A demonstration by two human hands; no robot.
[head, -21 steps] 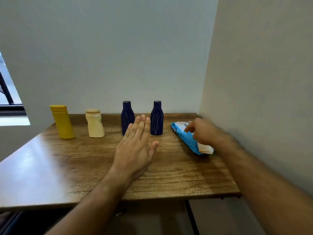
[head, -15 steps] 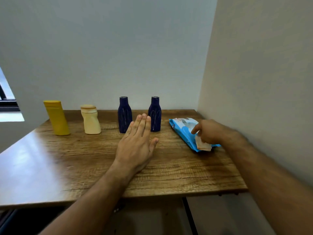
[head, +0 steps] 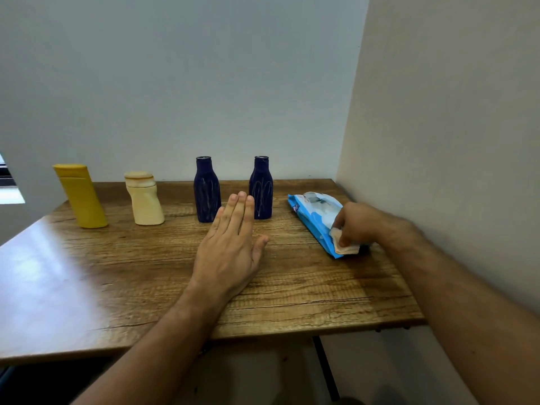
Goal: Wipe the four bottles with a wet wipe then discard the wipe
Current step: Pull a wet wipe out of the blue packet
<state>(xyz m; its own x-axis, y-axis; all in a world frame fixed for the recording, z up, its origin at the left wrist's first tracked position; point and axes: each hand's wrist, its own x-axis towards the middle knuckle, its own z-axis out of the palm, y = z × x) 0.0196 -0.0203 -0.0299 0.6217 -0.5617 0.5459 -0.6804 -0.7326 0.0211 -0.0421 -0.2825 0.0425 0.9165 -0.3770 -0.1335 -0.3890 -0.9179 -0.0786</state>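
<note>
Right hand (head: 358,223) pinches white wet wipe (head: 343,244) from blue plastic pack (head: 314,217) at 3 o'clock, left hand (head: 230,247) flat open, empty on wooden bench (head: 87,273); all four bottles unwiped.

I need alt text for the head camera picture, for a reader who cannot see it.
The right hand pinches a white wet wipe at the blue wipes packet, while the left hand lies flat and open on the wooden table. Behind them stand a yellow bottle, a cream bottle and two dark blue bottles.
</note>
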